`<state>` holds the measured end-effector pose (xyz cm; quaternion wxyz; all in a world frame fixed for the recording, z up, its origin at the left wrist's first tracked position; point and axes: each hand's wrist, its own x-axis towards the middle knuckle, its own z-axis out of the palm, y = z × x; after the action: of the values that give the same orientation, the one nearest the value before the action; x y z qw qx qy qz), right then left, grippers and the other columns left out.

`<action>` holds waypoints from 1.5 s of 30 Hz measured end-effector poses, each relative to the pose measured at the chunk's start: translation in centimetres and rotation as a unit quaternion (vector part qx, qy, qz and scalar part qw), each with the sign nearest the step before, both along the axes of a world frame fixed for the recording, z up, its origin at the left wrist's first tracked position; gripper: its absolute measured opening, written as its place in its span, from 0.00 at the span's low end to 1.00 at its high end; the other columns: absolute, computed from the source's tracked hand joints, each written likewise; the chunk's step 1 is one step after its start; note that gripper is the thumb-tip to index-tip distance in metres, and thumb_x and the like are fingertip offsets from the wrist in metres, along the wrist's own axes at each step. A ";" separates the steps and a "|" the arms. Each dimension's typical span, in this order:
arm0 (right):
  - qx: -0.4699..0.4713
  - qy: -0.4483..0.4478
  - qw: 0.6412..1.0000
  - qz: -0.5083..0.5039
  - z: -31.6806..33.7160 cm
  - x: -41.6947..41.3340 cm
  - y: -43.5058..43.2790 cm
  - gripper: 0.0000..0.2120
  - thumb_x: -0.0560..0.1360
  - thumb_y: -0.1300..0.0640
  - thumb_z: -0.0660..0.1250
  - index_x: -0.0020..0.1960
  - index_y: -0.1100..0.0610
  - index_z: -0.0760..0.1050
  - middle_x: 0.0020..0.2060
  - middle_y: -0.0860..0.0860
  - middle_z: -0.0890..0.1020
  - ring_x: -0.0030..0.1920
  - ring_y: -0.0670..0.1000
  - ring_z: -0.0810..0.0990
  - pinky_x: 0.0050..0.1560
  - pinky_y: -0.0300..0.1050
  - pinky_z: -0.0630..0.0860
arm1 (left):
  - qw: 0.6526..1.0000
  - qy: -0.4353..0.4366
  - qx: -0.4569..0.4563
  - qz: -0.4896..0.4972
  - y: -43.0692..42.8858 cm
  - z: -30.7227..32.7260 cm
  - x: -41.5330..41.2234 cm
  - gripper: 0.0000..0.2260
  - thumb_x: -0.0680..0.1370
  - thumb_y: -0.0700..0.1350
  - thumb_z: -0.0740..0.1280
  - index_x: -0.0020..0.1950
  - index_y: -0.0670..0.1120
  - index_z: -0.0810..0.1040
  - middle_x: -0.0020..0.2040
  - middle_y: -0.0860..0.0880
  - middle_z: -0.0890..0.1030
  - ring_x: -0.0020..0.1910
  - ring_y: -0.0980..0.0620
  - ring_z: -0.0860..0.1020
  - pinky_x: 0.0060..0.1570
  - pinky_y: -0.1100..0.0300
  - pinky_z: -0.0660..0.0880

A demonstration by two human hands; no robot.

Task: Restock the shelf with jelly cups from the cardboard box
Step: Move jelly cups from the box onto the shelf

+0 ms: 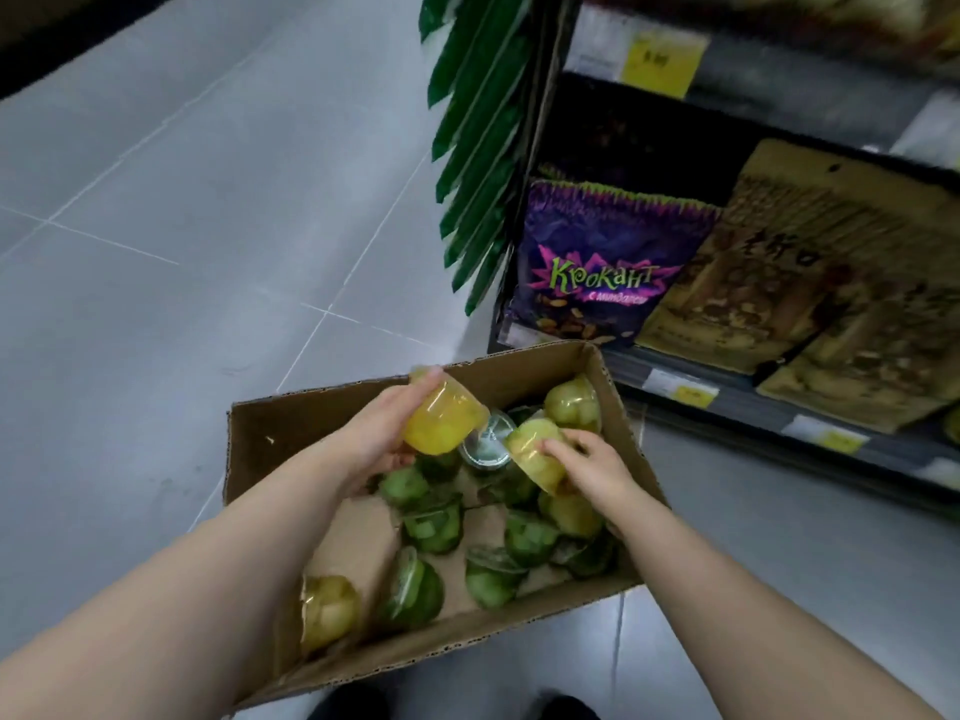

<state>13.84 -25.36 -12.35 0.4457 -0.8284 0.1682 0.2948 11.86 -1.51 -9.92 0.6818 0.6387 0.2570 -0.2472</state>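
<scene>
I count one cardboard box [291,423]. Of yellow jelly cups [444,420] I am sure of four: one in the left hand [374,433], one in the right hand [597,470], one at the box's near left corner, one by its right edge. A fifth, the pale cup [576,402] at the far right corner, could be yellow or green; I cannot tell. Of green jelly cups [434,522] I get at least seven, piled through the middle, so no exact number from here. On the shelf [753,405] I make out one purple bag [597,272] in front, at least two tan bags [779,241] and three yellow price tags [691,394].
</scene>
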 end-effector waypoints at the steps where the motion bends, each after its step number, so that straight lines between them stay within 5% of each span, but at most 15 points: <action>1: 0.021 -0.004 0.998 -0.055 1.3 0.3 -0.4 0.29 0.69 0.42 0.72 0.66 0.52 0.72 0.63 0.52 0.76 0.60 0.53 0.75 0.60 0.48 0.73 | 1.000 -0.013 0.008 -0.006 -0.7 1.5 0.8 0.37 0.54 0.75 0.67 0.56 0.54 0.75 0.45 0.51 0.80 0.42 0.53 0.77 0.38 0.60 0.70; 5: 0.103 -0.043 0.978 -0.176 9.4 0.7 -1.9 0.23 0.69 0.52 0.74 0.58 0.56 0.69 0.53 0.54 0.76 0.49 0.50 0.77 0.46 0.44 0.76 | 0.997 -0.059 0.043 -0.010 -2.5 9.4 3.4 0.46 0.52 0.74 0.70 0.63 0.52 0.72 0.57 0.48 0.80 0.51 0.51 0.80 0.43 0.59 0.77; 9: 0.165 -0.066 0.959 -0.222 20.8 0.0 -3.7 0.25 0.71 0.57 0.73 0.63 0.49 0.65 0.56 0.55 0.74 0.56 0.55 0.77 0.61 0.56 0.75 | 0.992 -0.095 0.078 -0.029 -4.2 20.6 4.9 0.50 0.48 0.76 0.71 0.64 0.51 0.71 0.60 0.47 0.78 0.55 0.48 0.80 0.58 0.49 0.77; 17: 0.237 -0.160 0.919 -0.272 47.6 -1.2 -5.7 0.47 0.57 0.52 0.73 0.70 0.32 0.55 0.71 0.49 0.62 0.67 0.56 0.68 0.67 0.60 0.69 | 0.960 -0.199 0.175 -0.092 -8.2 47.3 6.4 0.46 0.53 0.72 0.75 0.64 0.51 0.70 0.59 0.48 0.74 0.57 0.48 0.76 0.59 0.48 0.75; 22: 0.215 -0.254 0.901 -0.279 63.3 -2.6 -7.8 0.35 0.66 0.57 0.73 0.63 0.35 0.59 0.69 0.50 0.64 0.65 0.57 0.70 0.64 0.61 0.72 | 0.934 -0.274 0.188 -0.130 -10.5 63.4 7.1 0.52 0.47 0.76 0.72 0.66 0.50 0.73 0.63 0.47 0.76 0.58 0.49 0.78 0.59 0.47 0.76; 27: 0.145 -0.339 0.898 -0.239 74.7 -4.0 -11.9 0.31 0.72 0.59 0.73 0.63 0.47 0.55 0.56 0.52 0.69 0.48 0.48 0.75 0.41 0.42 0.75 | 0.903 -0.347 0.202 -0.154 -14.0 76.4 6.6 0.44 0.57 0.68 0.74 0.68 0.50 0.73 0.61 0.47 0.77 0.53 0.46 0.79 0.47 0.57 0.79; 30: 0.100 -0.383 0.894 -0.211 79.7 -4.8 -14.6 0.32 0.71 0.60 0.74 0.62 0.49 0.54 0.56 0.53 0.69 0.45 0.43 0.73 0.35 0.33 0.71 | 0.880 -0.390 0.225 -0.150 -17.1 82.2 5.7 0.40 0.62 0.67 0.74 0.69 0.51 0.72 0.60 0.45 0.76 0.58 0.44 0.77 0.53 0.51 0.76; 33: 0.087 -0.417 0.880 -0.208 84.2 -6.1 -17.5 0.32 0.70 0.59 0.76 0.61 0.50 0.56 0.53 0.49 0.67 0.44 0.42 0.71 0.32 0.31 0.70 | 0.867 -0.433 0.209 -0.131 -20.5 86.5 4.4 0.48 0.53 0.73 0.73 0.68 0.52 0.73 0.62 0.49 0.76 0.58 0.48 0.77 0.58 0.52 0.75; 37: 0.098 -0.463 0.858 -0.200 88.0 -7.8 -21.9 0.32 0.68 0.55 0.77 0.61 0.47 0.59 0.54 0.47 0.68 0.49 0.45 0.73 0.43 0.38 0.71 | 0.846 -0.481 0.199 -0.113 -25.1 90.1 2.5 0.48 0.53 0.70 0.72 0.70 0.51 0.71 0.66 0.48 0.74 0.62 0.47 0.75 0.62 0.48 0.73; 39: 0.083 -0.481 0.850 -0.198 89.4 -8.4 -24.2 0.31 0.68 0.51 0.77 0.62 0.47 0.60 0.57 0.49 0.70 0.54 0.50 0.74 0.50 0.45 0.71 | 0.841 -0.494 0.192 -0.110 -27.2 91.5 1.7 0.50 0.51 0.71 0.72 0.70 0.52 0.71 0.63 0.48 0.75 0.56 0.47 0.80 0.55 0.49 0.78; 42: 0.070 -0.510 0.834 -0.196 91.3 -8.9 -27.3 0.29 0.71 0.47 0.74 0.64 0.48 0.60 0.59 0.50 0.70 0.57 0.52 0.73 0.53 0.46 0.71 | 0.837 -0.518 0.149 -0.100 -30.1 92.9 0.7 0.46 0.56 0.68 0.74 0.71 0.52 0.70 0.61 0.49 0.76 0.34 0.56 0.82 0.31 0.63 0.76; 45: 0.072 -0.512 0.828 -0.215 92.8 -8.8 -30.0 0.28 0.73 0.48 0.72 0.65 0.49 0.59 0.57 0.51 0.70 0.55 0.52 0.73 0.50 0.46 0.69 | 0.819 -0.541 0.164 -0.095 -32.5 94.4 0.8 0.42 0.61 0.66 0.74 0.72 0.53 0.69 0.64 0.50 0.74 0.47 0.53 0.80 0.36 0.67 0.73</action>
<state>5.02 -55.32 80.45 0.5787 -0.7687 0.0680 -0.2638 12.70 -34.02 84.48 0.5692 0.7936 -0.1780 0.1207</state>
